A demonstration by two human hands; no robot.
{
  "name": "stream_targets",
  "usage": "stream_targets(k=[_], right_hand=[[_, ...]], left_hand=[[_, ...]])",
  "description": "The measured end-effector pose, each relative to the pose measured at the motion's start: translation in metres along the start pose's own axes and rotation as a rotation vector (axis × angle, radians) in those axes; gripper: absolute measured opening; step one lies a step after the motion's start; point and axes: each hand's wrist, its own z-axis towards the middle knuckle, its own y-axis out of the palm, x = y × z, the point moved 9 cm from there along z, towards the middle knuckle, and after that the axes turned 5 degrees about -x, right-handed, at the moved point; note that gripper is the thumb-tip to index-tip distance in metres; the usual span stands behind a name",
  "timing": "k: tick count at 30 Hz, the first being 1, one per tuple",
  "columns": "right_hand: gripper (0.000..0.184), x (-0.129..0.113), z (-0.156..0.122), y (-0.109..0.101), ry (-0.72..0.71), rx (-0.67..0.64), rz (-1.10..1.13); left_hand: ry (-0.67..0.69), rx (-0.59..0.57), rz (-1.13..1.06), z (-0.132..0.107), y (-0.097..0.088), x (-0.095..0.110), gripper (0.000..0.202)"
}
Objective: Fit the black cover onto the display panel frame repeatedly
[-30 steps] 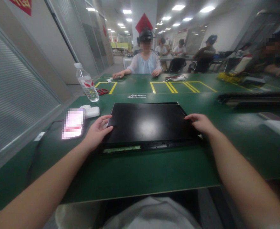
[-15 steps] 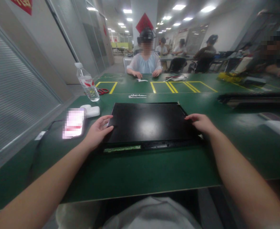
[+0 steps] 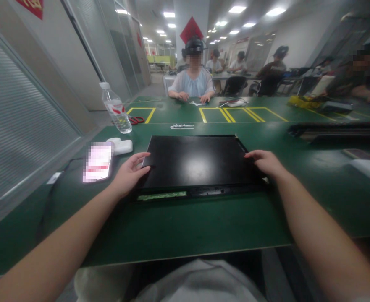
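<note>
A glossy black display panel (image 3: pixel 197 161) lies in front of me, set slightly askew over a dark frame (image 3: pixel 219 191) that shows along its near, far and right edges. A green circuit strip (image 3: pixel 162 196) is visible along the near left edge. At the panel's left edge, my left hand (image 3: pixel 131 173) grips it with thumb and fingers. My right hand (image 3: pixel 266 162) pinches the opposite edge, with its lower fingers partly hidden.
To the left are a lit phone (image 3: pixel 99 162), a white case (image 3: pixel 121 146), a water bottle (image 3: pixel 117 109) and red-handled scissors (image 3: pixel 137 120). White scraps (image 3: pixel 181 126) lie beyond the panel. A co-worker (image 3: pixel 192 82) sits across the green table (image 3: pixel 185 235). Dark panels (image 3: pixel 339 132) lie right.
My hands and the display panel stay practically still. Across the table, the co-worker's hands have shifted slightly, and the white piece near them has moved right.
</note>
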Motion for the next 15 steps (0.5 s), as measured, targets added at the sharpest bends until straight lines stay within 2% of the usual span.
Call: stream_targets(k=[10, 15], right_hand=[[0.041, -0.002, -0.001, -0.001, -0.011, 0.011, -0.022], [0.042, 0.001, -0.001, 0.000, -0.001, 0.003, -0.012]], left_hand=[[-0.040, -0.061, 0.046, -0.004, 0.009, 0.010, 0.057], [-0.040, -0.084, 0.084, -0.004, 0.011, 0.012, 0.057]])
